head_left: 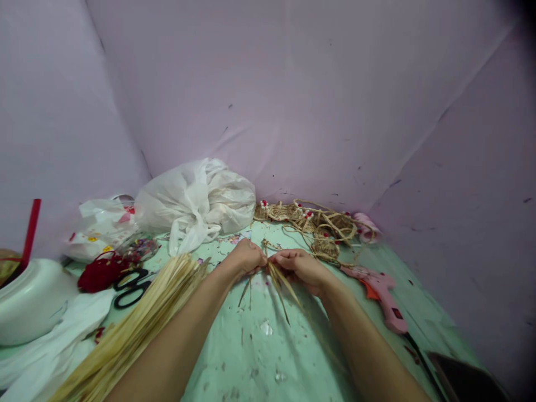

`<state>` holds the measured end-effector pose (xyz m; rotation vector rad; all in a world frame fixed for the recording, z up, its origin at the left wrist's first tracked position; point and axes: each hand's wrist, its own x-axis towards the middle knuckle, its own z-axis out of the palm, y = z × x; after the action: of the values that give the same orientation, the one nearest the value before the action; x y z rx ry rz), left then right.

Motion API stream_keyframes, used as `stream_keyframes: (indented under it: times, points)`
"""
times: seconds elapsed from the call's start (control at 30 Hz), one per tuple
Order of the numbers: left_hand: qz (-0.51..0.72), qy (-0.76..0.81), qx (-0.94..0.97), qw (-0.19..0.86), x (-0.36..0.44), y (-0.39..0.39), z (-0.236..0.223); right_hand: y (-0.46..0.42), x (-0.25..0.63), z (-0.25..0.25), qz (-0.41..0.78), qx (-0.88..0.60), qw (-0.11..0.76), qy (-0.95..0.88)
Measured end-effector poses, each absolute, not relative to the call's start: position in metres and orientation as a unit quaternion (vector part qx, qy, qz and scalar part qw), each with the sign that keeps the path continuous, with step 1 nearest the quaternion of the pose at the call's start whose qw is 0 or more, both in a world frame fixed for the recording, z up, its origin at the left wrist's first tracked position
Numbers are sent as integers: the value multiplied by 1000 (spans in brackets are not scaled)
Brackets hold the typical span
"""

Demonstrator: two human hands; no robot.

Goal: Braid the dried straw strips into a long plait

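Note:
Both hands meet over the middle of the green table (pixel 251 357). My left hand (pixel 247 258) is closed, pinching dry straw-like strands (pixel 277 282) near their upper end. My right hand (pixel 298 268) is closed on the same strands from the other side, its thumb and finger close to the left fingertips. Loose ends hang down below and between the hands. A short braided or knotted piece (pixel 265 244) sticks up just above the fingers. The fingertips partly hide where the strands join. Beside my left forearm lies a thick bundle of pale dry strands (pixel 154 312).
A pink glue gun (pixel 383 293) lies at right, its cord running toward a dark flat object (pixel 464 379). Woven straw pieces with red and white beads (pixel 310 220) sit at the back. Leftward are a white plastic bag (pixel 196 195), black-handled scissors (pixel 132 288), red yarn (pixel 103 273) and a white pot (pixel 33 304).

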<state>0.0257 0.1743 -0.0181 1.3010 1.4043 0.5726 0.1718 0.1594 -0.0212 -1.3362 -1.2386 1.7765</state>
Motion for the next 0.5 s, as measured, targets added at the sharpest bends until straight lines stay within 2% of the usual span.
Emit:
stream_keyframes:
  times: [0.13,0.3,0.5]
  points:
    - [253,571,546,558,24,174,-17,157,163,-23,672,-504,340,-424]
    - [257,569,552,553,26,174,-22,155,153,-20,697,-534,321,-356]
    - [245,516,583,578,21,173,-23,155,153,-24,640,-563,330,-406]
